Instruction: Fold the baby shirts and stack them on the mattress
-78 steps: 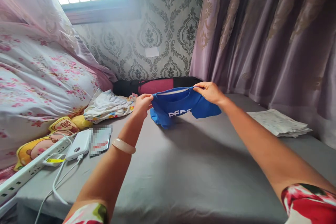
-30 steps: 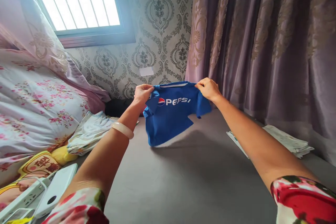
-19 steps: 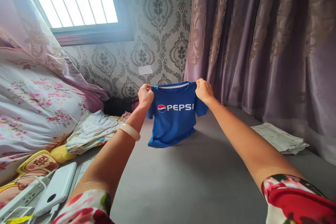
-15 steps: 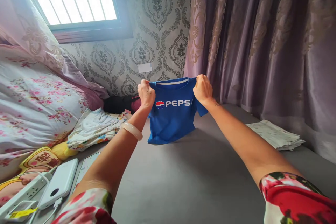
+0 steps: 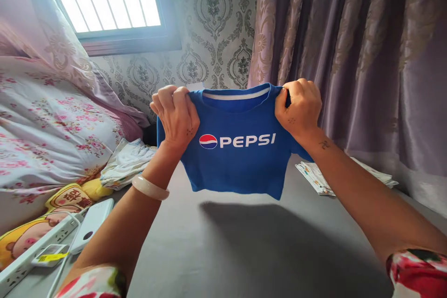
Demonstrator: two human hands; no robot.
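Shirt (image 5: 237,167), blue, hangs upright between the two hands, in front of the wearer and above the grey bed surface (image 5: 167,251). Neckline is uppermost; printed face is toward the camera. The longer visible span runs side to side, roughly parallel to the line between the hands. Neither hand is nearer to the garment: each is in contact with its own shoulder, one on either side of the collar. The lower hem is free, and the shadow below it indicates clearance from the bed.

Left hand (image 5: 176,114): fingers curled, pinching the fabric at the left shoulder, just beside the neckline. The sleeve on this side shows partly behind the hand. Right hand (image 5: 300,107): fingers curled in a matching pinch at the right shoulder; the sleeve on this side hangs beneath the wrist. Exact thumb placement is not fully visible on either hand. The collar edge spans the gap with little sag.

Adjacent items: folded cloths (image 5: 127,163) at left, a second folded stack (image 5: 316,179) behind the right forearm.
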